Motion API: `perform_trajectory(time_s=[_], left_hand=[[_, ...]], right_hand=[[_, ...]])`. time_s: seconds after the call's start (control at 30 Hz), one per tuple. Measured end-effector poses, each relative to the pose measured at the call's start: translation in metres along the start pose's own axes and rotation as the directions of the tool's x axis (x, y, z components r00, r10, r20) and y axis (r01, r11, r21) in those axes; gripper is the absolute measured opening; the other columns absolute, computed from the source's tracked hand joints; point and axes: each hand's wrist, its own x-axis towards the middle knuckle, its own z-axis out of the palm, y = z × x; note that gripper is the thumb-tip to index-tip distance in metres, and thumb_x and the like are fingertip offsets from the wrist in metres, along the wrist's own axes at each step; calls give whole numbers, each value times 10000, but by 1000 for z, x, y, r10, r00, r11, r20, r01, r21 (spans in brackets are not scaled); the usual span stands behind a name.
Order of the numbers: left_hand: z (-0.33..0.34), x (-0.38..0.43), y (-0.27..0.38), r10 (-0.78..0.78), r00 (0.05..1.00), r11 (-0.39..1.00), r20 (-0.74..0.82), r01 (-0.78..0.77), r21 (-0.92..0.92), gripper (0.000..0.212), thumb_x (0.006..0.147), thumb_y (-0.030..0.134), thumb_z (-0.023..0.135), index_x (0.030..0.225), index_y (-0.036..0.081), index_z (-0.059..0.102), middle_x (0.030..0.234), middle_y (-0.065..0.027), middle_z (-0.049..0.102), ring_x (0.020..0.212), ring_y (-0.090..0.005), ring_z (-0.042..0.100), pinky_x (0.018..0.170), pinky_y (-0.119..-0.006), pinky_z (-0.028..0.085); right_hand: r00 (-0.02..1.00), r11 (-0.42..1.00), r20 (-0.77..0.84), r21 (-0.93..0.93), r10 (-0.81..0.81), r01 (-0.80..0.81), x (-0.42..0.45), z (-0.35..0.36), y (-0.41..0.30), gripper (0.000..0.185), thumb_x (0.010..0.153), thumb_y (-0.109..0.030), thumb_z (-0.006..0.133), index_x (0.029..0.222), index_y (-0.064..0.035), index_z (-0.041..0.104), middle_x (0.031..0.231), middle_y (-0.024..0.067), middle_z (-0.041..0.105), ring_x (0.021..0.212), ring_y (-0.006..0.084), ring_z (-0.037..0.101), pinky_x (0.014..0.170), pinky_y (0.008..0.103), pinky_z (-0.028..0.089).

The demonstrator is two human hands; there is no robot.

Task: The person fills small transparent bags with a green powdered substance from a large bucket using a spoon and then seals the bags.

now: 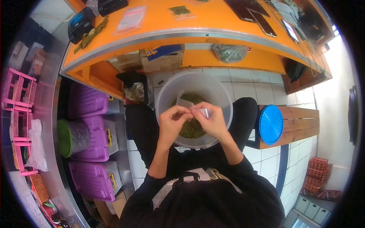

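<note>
My left hand point(174, 122) and my right hand point(210, 116) meet at the fingertips above a large translucent plastic tub point(163, 114), which stands between my knees. Both pinch a small clear plastic bag point(184, 102); part of it sticks up at the upper left of the fingers, and a shiny clear piece shows by the right hand. Dried green herb-like material point(194, 132) lies at the bottom of the tub. On the orange table ahead are a flat zip bag with green material point(180, 12) and a stack of clear zip bags point(131, 18).
Under the orange table point(208, 32) are a cardboard box point(164, 62), a bag of green material point(229, 53) and a lined bin point(137, 89). Purple-lidded boxes point(95, 139) stand left. A blue lid point(271, 124) lies on a wooden bench point(302, 124) at right. Phones lie on the table.
</note>
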Motion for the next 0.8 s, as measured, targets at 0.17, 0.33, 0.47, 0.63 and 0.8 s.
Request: perform_trajectory(time_s=[0.17,0.33,0.47,0.63,0.8], left_hand=[[13,1,-5,56,994,995,-93,-63,-83,54,871,0,644,907,-25,611,804,-43,634,753,-105,617,679,-237,500],[21,3,5,138,970,986,-202,-153,-65,63,910,38,611,926,-13,578,808,-36,622,751,-101,621,645,-228,489],[11,12,7,264,933,926,-245,-175,334,134,839,-4,632,936,-3,540,685,-50,566,643,-96,571,594,-245,469],[-1,23,17,180,958,910,-223,-76,409,316,767,2,632,1047,22,486,602,-90,537,530,-206,566,523,-301,448],[-14,22,36,302,950,799,83,-299,521,543,727,90,755,1197,53,484,875,-96,594,833,-198,565,807,-332,448]], right_hand=[[956,951,-124,-200,-264,237,7,8,14,104,825,-74,663,885,10,669,691,81,656,626,137,615,592,260,482],[885,911,-307,-330,-350,246,22,12,15,102,744,1,660,840,-1,625,795,167,643,692,318,657,637,339,508],[802,775,-219,-486,-556,405,28,22,13,174,660,104,628,759,-14,547,1005,153,561,749,320,633,642,358,507],[810,721,-39,-482,-585,497,29,19,21,186,655,116,628,778,-23,617,1008,120,597,755,277,640,656,352,517],[824,713,251,-413,-509,566,47,-6,12,258,686,79,646,919,-25,687,984,158,614,835,330,650,730,375,529]])
